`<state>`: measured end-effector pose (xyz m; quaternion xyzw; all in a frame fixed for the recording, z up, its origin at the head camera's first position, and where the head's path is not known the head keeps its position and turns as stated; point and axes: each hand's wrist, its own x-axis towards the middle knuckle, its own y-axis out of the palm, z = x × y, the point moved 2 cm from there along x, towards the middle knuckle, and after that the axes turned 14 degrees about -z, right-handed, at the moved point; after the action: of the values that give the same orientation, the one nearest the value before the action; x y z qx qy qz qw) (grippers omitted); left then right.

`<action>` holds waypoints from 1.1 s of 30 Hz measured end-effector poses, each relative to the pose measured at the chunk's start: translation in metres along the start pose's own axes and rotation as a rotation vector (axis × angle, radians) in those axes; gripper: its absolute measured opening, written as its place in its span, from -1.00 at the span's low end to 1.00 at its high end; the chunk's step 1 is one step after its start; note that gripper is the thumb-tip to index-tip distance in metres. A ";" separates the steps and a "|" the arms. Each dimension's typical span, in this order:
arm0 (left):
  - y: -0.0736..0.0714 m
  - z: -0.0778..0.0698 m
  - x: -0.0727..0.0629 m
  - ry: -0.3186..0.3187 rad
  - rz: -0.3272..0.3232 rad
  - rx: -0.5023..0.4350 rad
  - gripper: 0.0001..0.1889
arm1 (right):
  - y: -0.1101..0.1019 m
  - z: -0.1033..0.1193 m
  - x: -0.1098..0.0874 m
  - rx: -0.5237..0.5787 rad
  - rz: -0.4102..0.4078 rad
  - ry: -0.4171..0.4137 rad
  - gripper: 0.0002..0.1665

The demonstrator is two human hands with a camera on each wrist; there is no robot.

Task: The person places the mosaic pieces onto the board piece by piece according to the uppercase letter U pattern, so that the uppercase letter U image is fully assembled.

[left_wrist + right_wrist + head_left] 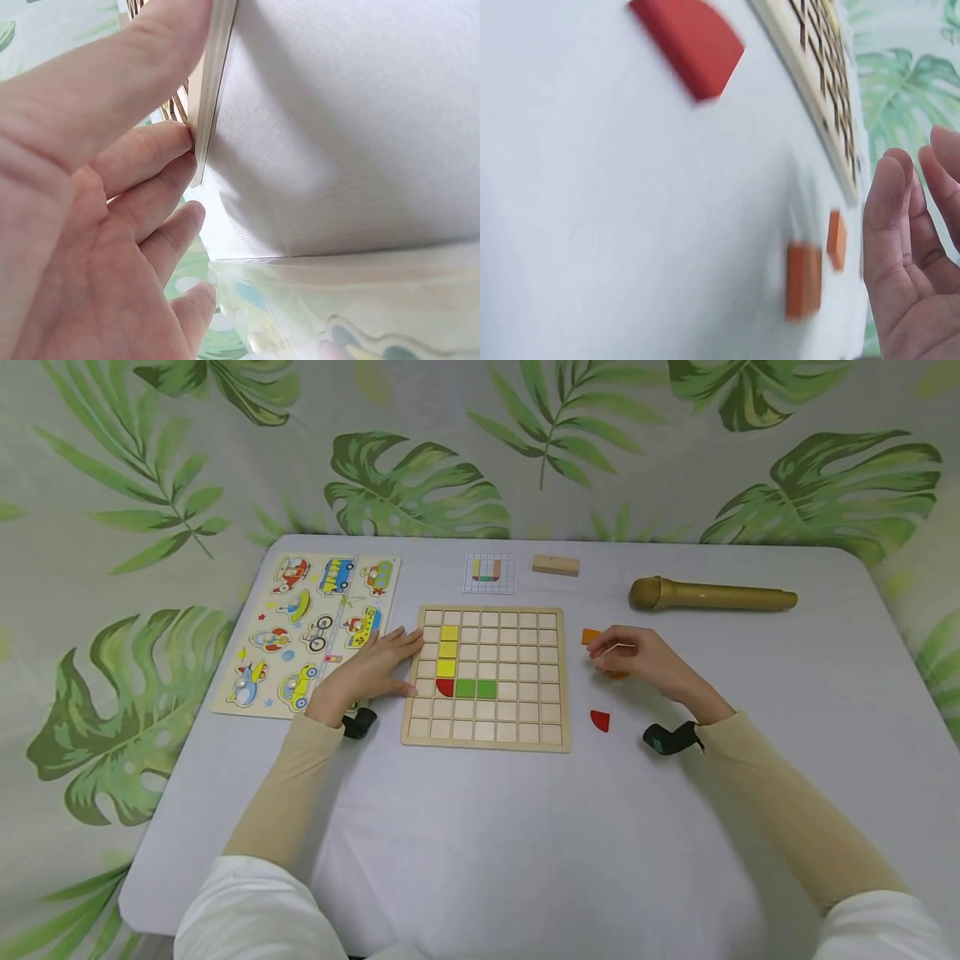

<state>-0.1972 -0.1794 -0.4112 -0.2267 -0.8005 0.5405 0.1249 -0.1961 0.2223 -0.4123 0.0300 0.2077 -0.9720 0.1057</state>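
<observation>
A wooden grid board [517, 710] lies in the middle of the table. In its cells sit a column of yellow squares [447, 650], a red quarter-round block [446, 687] below them and two green squares [466, 689] beside it. My left hand [369, 670] touches the board's left edge with extended fingers; the left wrist view shows fingertips against the rim [204, 112]. Above the table right of the board, my right hand [641, 662] has loosely bent fingers with nothing visible between them. Near it are two orange blocks [804, 281], one partly hidden in the head view, and a loose red quarter-round block [694, 46].
A picture puzzle board [322, 602] with vehicles lies to the left, partly under my left hand. Behind the grid are a small pattern card [489, 573] and a plain wooden block [556, 565]. A gold microphone [720, 596] lies at the back right.
</observation>
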 end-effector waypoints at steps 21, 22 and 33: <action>0.002 0.000 -0.001 -0.008 0.005 0.004 -0.07 | -0.024 -0.021 -0.027 -0.045 0.032 -0.064 -0.69; 0.002 0.000 -0.001 -0.006 0.004 0.004 -0.07 | -0.021 -0.021 -0.028 -0.044 0.056 -0.082 -0.69; 0.000 -0.001 0.000 -0.002 0.001 0.001 -0.08 | 0.007 -0.018 -0.042 -0.170 0.181 -0.120 -0.76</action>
<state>-0.1966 -0.1789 -0.4112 -0.2264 -0.8004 0.5411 0.1238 -0.1531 0.2319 -0.4267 -0.0185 0.2790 -0.9375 0.2072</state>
